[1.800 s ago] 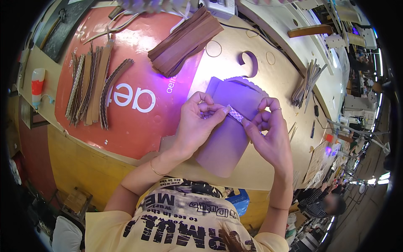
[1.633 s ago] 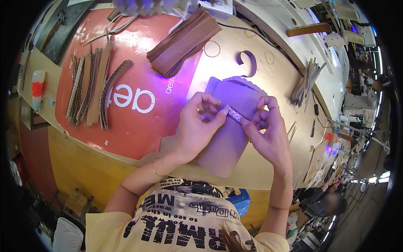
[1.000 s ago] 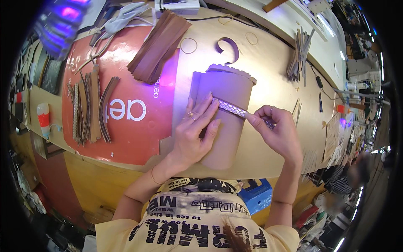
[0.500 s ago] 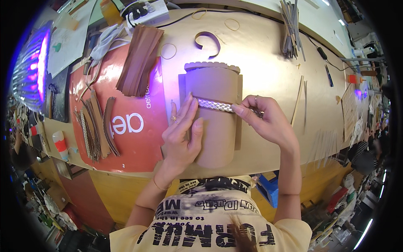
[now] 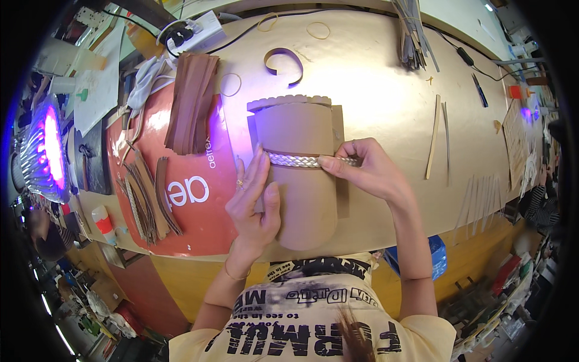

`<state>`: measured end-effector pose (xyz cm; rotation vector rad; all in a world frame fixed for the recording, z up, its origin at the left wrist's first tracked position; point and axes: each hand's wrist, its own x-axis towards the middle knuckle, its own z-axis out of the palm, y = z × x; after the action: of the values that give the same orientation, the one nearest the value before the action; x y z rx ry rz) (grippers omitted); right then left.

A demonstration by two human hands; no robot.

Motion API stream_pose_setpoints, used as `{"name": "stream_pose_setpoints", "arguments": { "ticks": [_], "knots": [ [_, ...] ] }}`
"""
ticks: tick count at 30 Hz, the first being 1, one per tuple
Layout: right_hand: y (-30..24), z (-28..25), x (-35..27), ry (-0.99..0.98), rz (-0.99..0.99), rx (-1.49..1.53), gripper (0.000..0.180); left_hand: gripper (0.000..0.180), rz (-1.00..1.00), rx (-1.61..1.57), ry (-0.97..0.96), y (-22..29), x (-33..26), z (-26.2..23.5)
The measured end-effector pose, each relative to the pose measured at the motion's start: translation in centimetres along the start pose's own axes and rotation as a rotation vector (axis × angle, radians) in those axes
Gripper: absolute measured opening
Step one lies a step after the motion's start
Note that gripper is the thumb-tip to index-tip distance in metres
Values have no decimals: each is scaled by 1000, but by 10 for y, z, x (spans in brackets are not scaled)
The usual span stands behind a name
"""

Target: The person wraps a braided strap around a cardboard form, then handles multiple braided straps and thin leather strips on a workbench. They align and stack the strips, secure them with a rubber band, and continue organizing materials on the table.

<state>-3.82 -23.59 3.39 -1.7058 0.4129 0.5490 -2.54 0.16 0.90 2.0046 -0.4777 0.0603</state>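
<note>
A person is pressing a rolled tan leather cylinder with a scalloped top edge (image 5: 298,175) flat against the light wooden workbench (image 5: 386,90), in front of their chest. The left hand (image 5: 253,202) is lying open, fingers spread along the roll's left side. The right hand (image 5: 368,172) is pinching a pale braided cord (image 5: 295,160) across it. The smooth roll could spring open, or the cord slip, if either hand eases. Brown leather strips (image 5: 190,102) are lying nearby on a red mat (image 5: 199,205).

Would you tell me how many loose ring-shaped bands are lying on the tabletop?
3. One ring lies beside the stack of brown strips; two more, ring and ring, lie near the table's far edge. Others may be hidden under clutter.
</note>
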Motion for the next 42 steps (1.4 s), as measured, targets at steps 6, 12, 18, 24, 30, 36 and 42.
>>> {"name": "stream_pose_setpoints", "arguments": {
  "ticks": [6,12,18,24,30,36,42],
  "knots": [
    [18,14,1,162,-9,75,51,40,32,22,-1,0,-1,-1],
    [-4,19,-13,203,-194,22,39,42,-252,-117,17,2,-5,-14],
    [-34,13,-17,141,-252,-125,22,47,-3,234,83,15,-1,-23],
    [-39,14,-20,139,-225,-101,21,58,100,256,-184,39,-12,-13],
    [-25,9,-17,120,-226,-67,22,64,47,141,-244,35,-8,-9],
    [-1,-5,-19,38,-132,91,28,65,0,93,-264,36,-7,-9],
    [18,0,-14,-26,-97,331,25,66,-6,160,-298,39,-5,-11]
  ]
}}
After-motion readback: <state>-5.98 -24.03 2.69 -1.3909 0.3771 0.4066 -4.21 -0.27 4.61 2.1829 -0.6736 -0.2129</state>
